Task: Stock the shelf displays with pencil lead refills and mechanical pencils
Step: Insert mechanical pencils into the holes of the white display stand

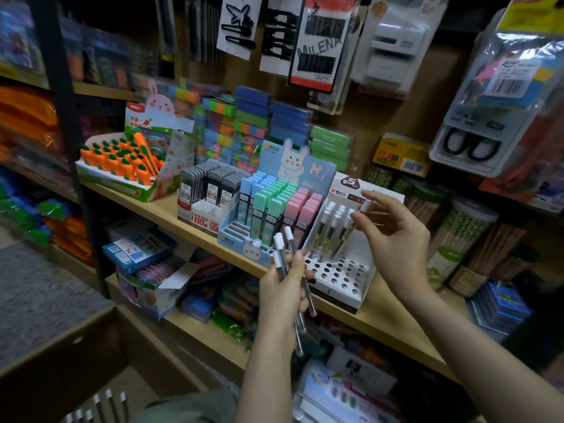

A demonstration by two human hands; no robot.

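Your left hand grips a bundle of white-capped mechanical pencils at 6 o'clock. Your right hand pinches one pencil over the white holed display box on the shelf.

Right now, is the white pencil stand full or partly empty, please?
Partly empty: the white pencil stand holds pencils only in its back rows; the front holes are bare.

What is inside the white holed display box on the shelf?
The white display box holds a few white-capped pencils upright in its back rows; the front holes show empty. The right hand covers part of the back right.
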